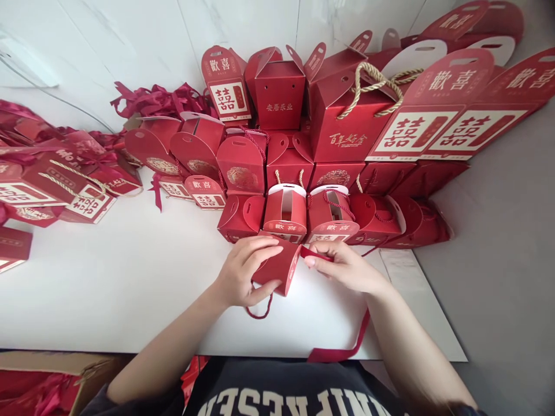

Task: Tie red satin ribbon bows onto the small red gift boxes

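Observation:
Near the table's middle, my left hand [251,268] grips a small red gift box [277,268], fingers over its top and thumb along the near side. A dark red cord [260,315] loops out below the box. My right hand [342,267] pinches a red ribbon [315,254] at the box's right end. The ribbon's long tail [338,353] hangs below my right wrist and lies at the table's front edge.
Stacked red gift boxes [280,107] fill the back of the white table [130,289]. More boxes [89,202] with ribbons lie at the left. A cardboard box [52,363] stands below the front left edge. A grey wall [511,248] bounds the right.

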Action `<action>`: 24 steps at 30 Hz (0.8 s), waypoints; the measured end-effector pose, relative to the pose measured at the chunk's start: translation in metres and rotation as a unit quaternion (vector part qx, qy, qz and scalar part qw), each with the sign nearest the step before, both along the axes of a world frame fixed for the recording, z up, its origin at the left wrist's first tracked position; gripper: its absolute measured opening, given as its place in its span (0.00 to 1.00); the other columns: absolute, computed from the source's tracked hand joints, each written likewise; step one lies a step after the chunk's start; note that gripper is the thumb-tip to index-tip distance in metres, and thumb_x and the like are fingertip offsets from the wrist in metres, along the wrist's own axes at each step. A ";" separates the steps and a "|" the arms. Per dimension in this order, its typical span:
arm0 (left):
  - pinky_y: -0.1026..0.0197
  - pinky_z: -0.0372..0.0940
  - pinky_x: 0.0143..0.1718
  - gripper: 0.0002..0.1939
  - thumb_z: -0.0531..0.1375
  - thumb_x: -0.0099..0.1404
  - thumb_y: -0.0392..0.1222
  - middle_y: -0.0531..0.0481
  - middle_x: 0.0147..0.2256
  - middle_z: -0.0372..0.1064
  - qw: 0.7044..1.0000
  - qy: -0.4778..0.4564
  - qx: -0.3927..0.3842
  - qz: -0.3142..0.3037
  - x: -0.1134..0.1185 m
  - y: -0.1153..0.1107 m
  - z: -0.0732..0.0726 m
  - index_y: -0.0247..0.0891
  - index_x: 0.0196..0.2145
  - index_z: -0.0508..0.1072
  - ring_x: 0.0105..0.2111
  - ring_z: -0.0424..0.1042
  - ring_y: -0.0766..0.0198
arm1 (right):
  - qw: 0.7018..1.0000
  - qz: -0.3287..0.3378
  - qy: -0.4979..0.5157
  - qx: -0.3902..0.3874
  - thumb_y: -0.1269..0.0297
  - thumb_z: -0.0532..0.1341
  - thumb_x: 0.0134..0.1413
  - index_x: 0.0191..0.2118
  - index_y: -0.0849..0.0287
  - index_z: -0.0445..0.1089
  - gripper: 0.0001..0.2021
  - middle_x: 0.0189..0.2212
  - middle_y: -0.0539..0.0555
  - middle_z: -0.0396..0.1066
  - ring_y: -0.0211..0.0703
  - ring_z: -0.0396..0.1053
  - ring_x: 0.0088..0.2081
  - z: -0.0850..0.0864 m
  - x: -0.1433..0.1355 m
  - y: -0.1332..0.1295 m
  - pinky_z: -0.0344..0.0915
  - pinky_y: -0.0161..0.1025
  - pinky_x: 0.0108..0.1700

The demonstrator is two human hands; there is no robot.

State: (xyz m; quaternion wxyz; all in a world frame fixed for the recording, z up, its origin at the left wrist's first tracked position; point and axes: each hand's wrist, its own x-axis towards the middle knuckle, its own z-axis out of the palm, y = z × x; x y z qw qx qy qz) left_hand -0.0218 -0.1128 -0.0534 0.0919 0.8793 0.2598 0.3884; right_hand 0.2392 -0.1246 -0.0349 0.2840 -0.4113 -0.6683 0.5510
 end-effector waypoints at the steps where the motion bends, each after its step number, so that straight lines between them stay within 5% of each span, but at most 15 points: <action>1: 0.46 0.65 0.55 0.30 0.63 0.60 0.40 0.39 0.54 0.68 1.000 0.003 -0.029 -0.001 0.002 -0.001 0.001 0.39 0.59 0.63 0.56 0.67 0.50 | 0.999 0.008 0.031 -0.030 0.52 0.57 0.64 0.28 0.60 0.66 0.18 0.19 0.44 0.56 0.32 0.55 0.23 0.001 0.003 -0.001 0.52 0.33 0.27; 8: 0.45 0.55 0.65 0.24 0.59 0.64 0.36 0.43 0.58 0.67 0.994 0.051 -0.096 0.018 0.013 -0.010 0.006 0.39 0.58 0.65 0.62 0.61 0.52 | 0.974 0.059 0.135 -0.170 0.53 0.60 0.62 0.23 0.63 0.70 0.21 0.14 0.49 0.68 0.31 0.61 0.14 0.001 0.016 -0.005 0.54 0.30 0.17; 14: 0.44 0.55 0.64 0.22 0.59 0.65 0.37 0.44 0.58 0.67 0.993 0.051 -0.102 0.020 0.014 -0.011 0.007 0.39 0.56 0.67 0.62 0.62 0.52 | 0.976 0.084 0.144 -0.143 0.56 0.61 0.62 0.29 0.64 0.74 0.17 0.22 0.53 0.75 0.34 0.69 0.23 0.005 0.010 -0.003 0.64 0.30 0.26; 24: 0.45 0.54 0.65 0.22 0.61 0.63 0.36 0.44 0.59 0.66 0.993 0.041 -0.107 0.010 0.012 -0.011 0.007 0.39 0.56 0.68 0.62 0.61 0.52 | 0.987 0.088 0.101 -0.094 0.56 0.59 0.64 0.32 0.63 0.75 0.16 0.29 0.54 0.76 0.35 0.70 0.29 0.008 0.008 -0.004 0.67 0.32 0.31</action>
